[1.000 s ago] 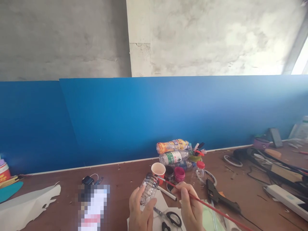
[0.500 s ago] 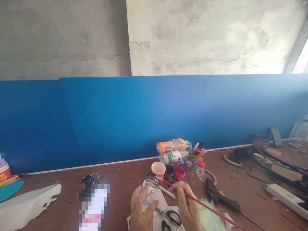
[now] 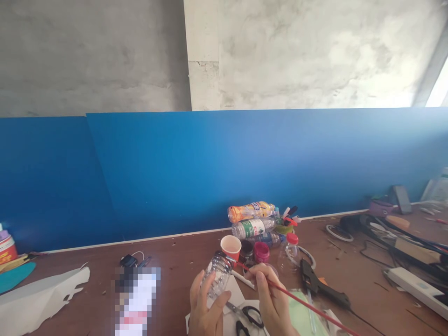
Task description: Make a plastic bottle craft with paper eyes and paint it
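My left hand (image 3: 206, 303) is wrapped round a clear ribbed plastic bottle piece (image 3: 220, 276), tilted, with dark paint at its upper end. Pinched in my right hand (image 3: 271, 298) is a long red-handled paintbrush (image 3: 308, 305); its tip meets the dark end of the bottle piece. Just behind stand a red paper cup (image 3: 231, 247), a dark paint jar (image 3: 247, 250) and a magenta paint jar (image 3: 261, 252). Black-handled scissors (image 3: 250, 315) lie between my hands on white paper (image 3: 235, 290).
Several plastic bottles (image 3: 254, 227) lie stacked by the blue partition (image 3: 210, 168). A red-capped bottle (image 3: 291, 249), a glue gun (image 3: 322, 287) and a white power strip (image 3: 418, 291) are to the right. Leftward are a blurred-out bright object (image 3: 138, 303) and cut white paper (image 3: 45, 301).
The brush and my right hand have shifted very slightly at the bottle's dark end. My left hand keeps the same grip, and nothing else has visibly moved.
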`<state>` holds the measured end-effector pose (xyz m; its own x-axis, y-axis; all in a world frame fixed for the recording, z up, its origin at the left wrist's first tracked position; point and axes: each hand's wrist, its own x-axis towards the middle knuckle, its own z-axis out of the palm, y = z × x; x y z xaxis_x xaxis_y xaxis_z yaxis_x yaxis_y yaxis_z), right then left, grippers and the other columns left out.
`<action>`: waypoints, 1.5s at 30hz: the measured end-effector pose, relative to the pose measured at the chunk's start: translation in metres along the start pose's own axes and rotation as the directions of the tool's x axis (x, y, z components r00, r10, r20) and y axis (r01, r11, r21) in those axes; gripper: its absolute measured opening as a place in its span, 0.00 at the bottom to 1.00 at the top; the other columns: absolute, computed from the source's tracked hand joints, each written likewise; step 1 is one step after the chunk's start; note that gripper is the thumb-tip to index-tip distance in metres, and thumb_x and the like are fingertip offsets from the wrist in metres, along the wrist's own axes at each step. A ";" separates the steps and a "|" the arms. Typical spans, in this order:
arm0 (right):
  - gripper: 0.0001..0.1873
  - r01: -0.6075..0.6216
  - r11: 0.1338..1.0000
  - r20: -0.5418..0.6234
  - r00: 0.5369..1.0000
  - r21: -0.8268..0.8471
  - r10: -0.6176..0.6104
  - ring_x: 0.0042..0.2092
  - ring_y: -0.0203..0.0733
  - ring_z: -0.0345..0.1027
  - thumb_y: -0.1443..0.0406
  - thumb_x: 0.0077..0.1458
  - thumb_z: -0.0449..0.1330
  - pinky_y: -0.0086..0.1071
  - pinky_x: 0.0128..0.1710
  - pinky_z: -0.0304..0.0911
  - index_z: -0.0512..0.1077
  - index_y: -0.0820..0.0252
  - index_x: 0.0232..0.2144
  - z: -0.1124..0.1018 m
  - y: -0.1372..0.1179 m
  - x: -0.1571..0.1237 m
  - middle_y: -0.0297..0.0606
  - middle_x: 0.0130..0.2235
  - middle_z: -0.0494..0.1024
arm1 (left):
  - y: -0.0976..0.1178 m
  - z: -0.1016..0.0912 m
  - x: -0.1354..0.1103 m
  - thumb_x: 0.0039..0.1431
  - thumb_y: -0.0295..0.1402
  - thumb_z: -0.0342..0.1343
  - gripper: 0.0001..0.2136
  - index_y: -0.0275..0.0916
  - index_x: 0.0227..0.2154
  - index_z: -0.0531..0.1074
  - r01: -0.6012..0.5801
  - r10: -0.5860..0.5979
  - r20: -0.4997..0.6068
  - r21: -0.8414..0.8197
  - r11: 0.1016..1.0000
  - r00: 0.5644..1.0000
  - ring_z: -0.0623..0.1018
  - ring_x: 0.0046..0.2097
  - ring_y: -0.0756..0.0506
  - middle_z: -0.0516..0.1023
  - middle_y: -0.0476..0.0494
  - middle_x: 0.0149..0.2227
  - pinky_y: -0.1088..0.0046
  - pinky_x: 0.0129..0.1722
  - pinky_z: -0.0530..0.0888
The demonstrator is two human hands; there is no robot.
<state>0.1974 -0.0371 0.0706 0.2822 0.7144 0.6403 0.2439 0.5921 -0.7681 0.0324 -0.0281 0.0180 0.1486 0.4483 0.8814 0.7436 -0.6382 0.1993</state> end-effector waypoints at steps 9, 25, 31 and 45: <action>0.15 0.014 1.000 0.016 1.000 -0.014 -0.014 0.28 0.39 0.65 0.59 0.61 0.49 0.28 0.26 0.63 0.71 0.56 0.27 -0.001 0.002 -0.001 0.37 0.26 0.73 | -0.003 0.001 -0.002 0.54 0.19 0.49 0.17 0.49 0.34 0.77 0.013 -0.013 -0.001 0.017 1.000 1.000 0.63 0.58 0.38 0.64 0.42 0.54 0.58 0.49 0.72; 0.13 0.105 0.993 0.048 0.994 -0.058 -0.102 0.29 0.37 0.65 0.63 0.62 0.48 0.26 0.28 0.62 0.70 0.56 0.29 -0.003 0.005 0.000 0.36 0.27 0.73 | -0.003 0.000 0.002 0.55 0.21 0.52 0.15 0.48 0.35 0.76 0.075 -0.076 -0.036 -0.021 0.997 0.997 0.65 0.55 0.39 0.63 0.41 0.54 0.58 0.49 0.71; 0.13 0.079 0.996 0.042 0.996 -0.040 -0.078 0.29 0.37 0.64 0.63 0.61 0.49 0.27 0.29 0.61 0.71 0.56 0.29 -0.006 0.011 -0.002 0.35 0.27 0.73 | -0.006 0.002 0.001 0.56 0.23 0.52 0.13 0.48 0.37 0.76 0.100 -0.103 -0.046 -0.056 0.993 0.994 0.66 0.55 0.40 0.62 0.40 0.54 0.58 0.49 0.71; 0.16 -0.298 0.901 -0.146 0.923 0.314 0.356 0.24 0.35 0.61 0.52 0.51 0.60 0.27 0.23 0.61 0.79 0.57 0.31 -0.001 0.015 -0.001 0.38 0.25 0.77 | 0.000 -0.001 0.001 0.53 0.19 0.49 0.18 0.49 0.34 0.77 0.031 -0.031 -0.002 0.014 0.999 1.000 0.64 0.56 0.39 0.64 0.42 0.53 0.59 0.48 0.72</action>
<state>0.2018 -0.0287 0.0584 0.4831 0.8155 0.3188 -0.1556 0.4383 -0.8853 0.0321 -0.0282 0.0190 0.1245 0.4668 0.8756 0.7570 -0.6152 0.2203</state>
